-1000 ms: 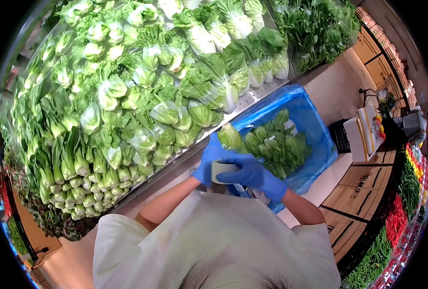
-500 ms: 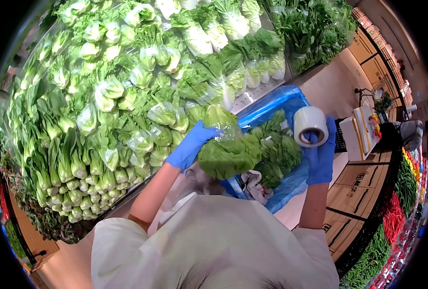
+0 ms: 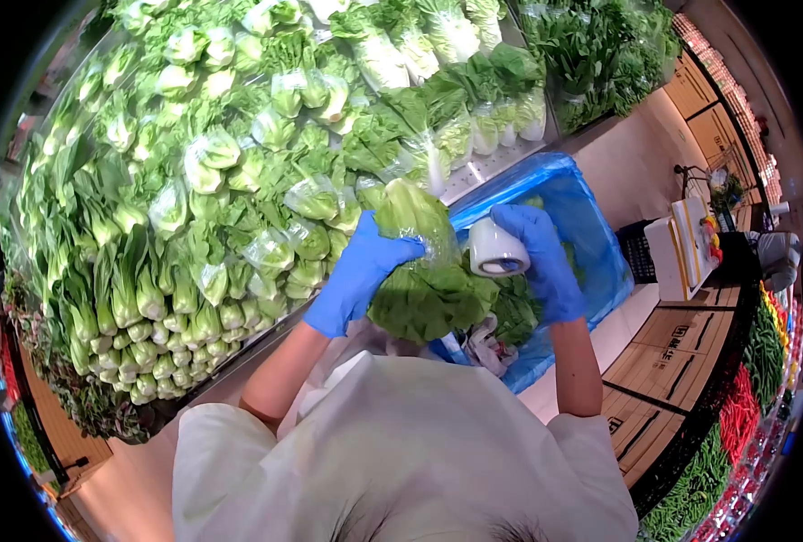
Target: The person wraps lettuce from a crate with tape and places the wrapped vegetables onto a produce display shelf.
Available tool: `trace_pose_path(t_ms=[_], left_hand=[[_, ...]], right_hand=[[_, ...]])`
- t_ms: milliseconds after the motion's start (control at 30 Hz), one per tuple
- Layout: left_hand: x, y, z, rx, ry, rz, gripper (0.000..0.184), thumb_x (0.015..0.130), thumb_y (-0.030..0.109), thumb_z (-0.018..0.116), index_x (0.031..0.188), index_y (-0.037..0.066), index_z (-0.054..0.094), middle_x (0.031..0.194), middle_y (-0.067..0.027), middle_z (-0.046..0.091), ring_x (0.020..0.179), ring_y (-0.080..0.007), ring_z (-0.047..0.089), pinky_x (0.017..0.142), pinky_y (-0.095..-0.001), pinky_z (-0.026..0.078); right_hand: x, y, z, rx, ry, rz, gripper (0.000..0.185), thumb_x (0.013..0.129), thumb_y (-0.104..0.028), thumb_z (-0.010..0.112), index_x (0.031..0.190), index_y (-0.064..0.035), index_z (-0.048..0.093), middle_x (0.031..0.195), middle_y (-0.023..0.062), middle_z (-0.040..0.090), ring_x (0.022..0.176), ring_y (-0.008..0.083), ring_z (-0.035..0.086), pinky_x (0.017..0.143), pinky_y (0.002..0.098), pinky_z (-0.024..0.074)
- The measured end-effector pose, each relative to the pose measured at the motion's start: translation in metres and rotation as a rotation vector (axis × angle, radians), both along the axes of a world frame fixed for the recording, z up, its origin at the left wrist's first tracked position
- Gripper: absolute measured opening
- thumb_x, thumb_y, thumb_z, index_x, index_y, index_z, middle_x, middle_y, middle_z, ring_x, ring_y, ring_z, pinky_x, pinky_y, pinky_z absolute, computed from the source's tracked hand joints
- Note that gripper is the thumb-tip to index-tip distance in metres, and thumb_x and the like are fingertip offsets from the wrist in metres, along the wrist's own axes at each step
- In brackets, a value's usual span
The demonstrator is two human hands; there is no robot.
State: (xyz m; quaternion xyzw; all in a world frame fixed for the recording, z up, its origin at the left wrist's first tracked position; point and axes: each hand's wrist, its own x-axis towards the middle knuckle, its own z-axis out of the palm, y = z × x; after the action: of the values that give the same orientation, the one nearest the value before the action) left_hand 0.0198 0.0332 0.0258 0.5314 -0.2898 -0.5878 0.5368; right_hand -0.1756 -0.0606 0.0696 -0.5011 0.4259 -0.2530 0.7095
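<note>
Our L hand (image 3: 352,280), half-closed, grips the lettuce (image 3: 433,303), prob. part-wrapped w/ film (image 3: 435,244); our R hand (image 3: 546,262)'s clamped on the tape roll (image 3: 495,240). Wrapped heads (image 3: 311,197) beyond L hand; loose greens (image 3: 516,314) below R, wrap unclear.

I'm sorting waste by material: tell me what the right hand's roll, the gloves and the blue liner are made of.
The pale roll: probably plastic film or tape, glossy, with bright highlights.
The gloves: likely thin matte rubber such as nitrile, snug and creased.
The blue liner: plastic film, shiny and crinkled.
</note>
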Motion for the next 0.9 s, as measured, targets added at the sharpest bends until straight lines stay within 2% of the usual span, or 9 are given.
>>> trace_pose_path(t_ms=[67, 133, 167, 233, 400, 567, 667, 733, 900], left_hand=[[0.004, -0.004, -0.007, -0.040, -0.096, 0.034, 0.055, 0.068, 0.013, 0.068, 0.111, -0.005, 0.039, 0.097, -0.0110, 0.056, 0.083, -0.0154, 0.057, 0.072, -0.0269, 0.048], [0.004, -0.005, -0.003, 0.002, -0.142, 0.030, 0.057, 0.068, 0.014, 0.069, 0.111, -0.005, 0.038, 0.097, -0.0116, 0.056, 0.082, -0.0153, 0.057, 0.070, -0.0264, 0.048], [0.004, -0.005, 0.000, 0.039, -0.189, 0.031, 0.058, 0.067, 0.014, 0.069, 0.111, -0.006, 0.037, 0.097, -0.0122, 0.056, 0.081, -0.0153, 0.057, 0.069, -0.0260, 0.049], [0.003, -0.004, 0.006, 0.036, -0.163, 0.043, 0.059, 0.067, 0.015, 0.070, 0.111, -0.006, 0.036, 0.097, -0.0126, 0.056, 0.082, -0.0150, 0.057, 0.068, -0.0256, 0.049], [-0.002, 0.003, 0.024, -0.016, -0.129, 0.102, 0.068, 0.066, 0.018, 0.074, 0.114, -0.008, 0.034, 0.096, -0.0132, 0.055, 0.082, -0.0140, 0.055, 0.066, -0.0251, 0.048], [0.004, 0.008, 0.025, 0.062, -0.334, 0.019, 0.083, 0.066, 0.018, 0.076, 0.124, -0.012, 0.024, 0.097, -0.0125, 0.055, 0.081, -0.0129, 0.054, 0.065, -0.0237, 0.048], [0.005, 0.008, 0.033, 0.017, -0.163, -0.001, 0.081, 0.069, 0.006, 0.071, 0.130, -0.011, 0.020, 0.102, -0.0142, 0.057, 0.086, -0.0159, 0.058, 0.072, -0.0258, 0.049], [0.003, 0.010, 0.034, 0.014, -0.117, 0.003, 0.078, 0.069, 0.010, 0.073, 0.126, -0.010, 0.023, 0.100, -0.0131, 0.056, 0.085, -0.0142, 0.056, 0.070, -0.0250, 0.048], [0.001, 0.012, 0.045, -0.038, -0.017, -0.018, 0.068, 0.069, 0.011, 0.073, 0.121, -0.006, 0.031, 0.100, -0.0106, 0.056, 0.087, -0.0131, 0.055, 0.074, -0.0254, 0.047]], right_hand=[[0.013, 0.011, 0.031, -0.050, 0.060, 0.066, 0.029, 0.080, -0.029, 0.063, 0.083, -0.0003, 0.061, 0.066, 0.0014, 0.060, 0.064, 0.0074, 0.059, 0.056, 0.0218, 0.0468], [0.026, 0.016, 0.048, -0.336, 0.267, 0.439, 0.029, 0.076, -0.032, 0.063, 0.085, -0.0048, 0.062, 0.071, 0.0046, 0.060, 0.062, 0.0117, 0.057, 0.055, 0.0251, 0.0441], [0.030, 0.018, 0.051, -0.335, 0.267, 0.435, 0.029, 0.076, -0.032, 0.063, 0.085, -0.0048, 0.062, 0.071, 0.0046, 0.060, 0.062, 0.0117, 0.057, 0.055, 0.0251, 0.0441], [0.037, 0.020, 0.054, -0.812, 0.732, 0.559, 0.031, 0.074, -0.036, 0.061, 0.081, -0.0058, 0.063, 0.067, 0.0095, 0.060, 0.060, 0.0162, 0.058, 0.054, 0.0288, 0.0425], [0.043, 0.013, 0.055, -0.788, 0.683, 0.632, 0.033, 0.075, -0.037, 0.059, 0.080, -0.0054, 0.065, 0.061, 0.0111, 0.057, 0.055, 0.0198, 0.056, 0.054, 0.0314, 0.0423], [0.041, 0.011, 0.063, -0.841, 0.752, 0.756, 0.031, 0.076, -0.036, 0.060, 0.084, -0.0066, 0.066, 0.061, 0.0079, 0.058, 0.055, 0.0177, 0.057, 0.053, 0.0303, 0.0425], [0.038, 0.011, 0.070, -0.697, 0.695, 0.670, 0.030, 0.076, -0.034, 0.062, 0.085, -0.0057, 0.066, 0.061, 0.0056, 0.058, 0.056, 0.0146, 0.056, 0.053, 0.0289, 0.0423], [0.039, 0.008, 0.073, -0.566, 0.723, 0.706, 0.028, 0.076, -0.031, 0.062, 0.086, -0.0056, 0.066, 0.061, 0.0037, 0.058, 0.056, 0.0120, 0.056, 0.053, 0.0282, 0.0417], [0.030, 0.013, 0.081, -0.712, 0.722, 0.668, 0.026, 0.077, -0.031, 0.061, 0.085, -0.0072, 0.066, 0.061, 0.0069, 0.058, 0.054, 0.0159, 0.055, 0.053, 0.0296, 0.0414]])
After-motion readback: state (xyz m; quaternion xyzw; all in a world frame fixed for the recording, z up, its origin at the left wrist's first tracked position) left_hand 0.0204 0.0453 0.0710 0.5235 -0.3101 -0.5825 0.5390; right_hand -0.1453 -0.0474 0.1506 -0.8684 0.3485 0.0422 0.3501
